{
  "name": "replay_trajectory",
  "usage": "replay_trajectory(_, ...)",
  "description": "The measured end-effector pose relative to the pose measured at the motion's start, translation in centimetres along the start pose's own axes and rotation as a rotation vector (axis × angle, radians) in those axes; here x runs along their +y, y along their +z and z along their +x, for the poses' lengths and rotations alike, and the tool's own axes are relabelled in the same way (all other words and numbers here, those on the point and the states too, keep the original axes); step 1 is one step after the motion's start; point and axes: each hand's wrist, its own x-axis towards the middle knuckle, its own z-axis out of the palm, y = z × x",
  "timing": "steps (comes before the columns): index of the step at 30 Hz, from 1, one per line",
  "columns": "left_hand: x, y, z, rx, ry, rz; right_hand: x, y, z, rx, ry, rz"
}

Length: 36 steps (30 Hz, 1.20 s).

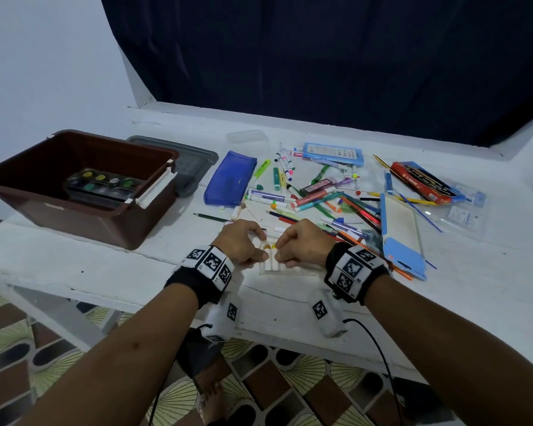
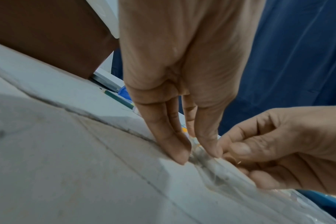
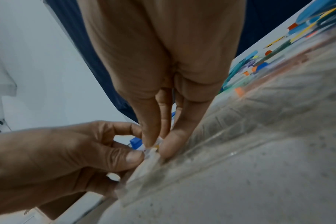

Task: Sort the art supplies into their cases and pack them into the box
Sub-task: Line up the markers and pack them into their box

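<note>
Between both pinching hands (image 1: 271,245), white crayons (image 1: 270,259), yellow-tipped, side by side in clear tray (image 1: 302,270).

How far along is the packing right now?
Done: only the paint set sits in the brown box. In hand: the left hand and right hand are both working sticks into a clear tray on the table. Left: the pile of markers and pencils lies loose, the blue pouch and blue case are unpacked, and the grey lid is off.
</note>
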Motion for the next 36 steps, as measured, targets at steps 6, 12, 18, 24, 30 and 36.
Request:
replay_trajectory(6, 0.2, 0.1, 0.3, -0.007, -0.005, 0.019, 0.1, 0.2, -0.3, 0.026, -0.055, -0.133)
replay_trajectory(12, -0.1, 0.2, 0.4, -0.001, 0.005, 0.031, 0.1, 0.4, -0.3, 0.046, -0.082, -0.244)
replay_trajectory(18, 0.0, 0.2, 0.4, 0.002, 0.01, 0.041, 0.1, 0.3, -1.0, 0.042, -0.1, -0.304)
replay_trajectory(24, 0.3, -0.2, 0.7, -0.011, 0.01, 0.118, 0.3, -0.4, -1.6, 0.053, -0.105, -0.3)
replay_trajectory(30, 1.9, -1.3, 1.6, 0.023, 0.095, 0.243, 1.9, -6.6, -2.5, 0.195, -0.049, -0.296)
replay_trajectory(36, 5.3, -0.9, 4.0, 0.017, 0.261, 0.352, 5.5, -13.6, -1.8, 0.352, 0.137, -0.464)
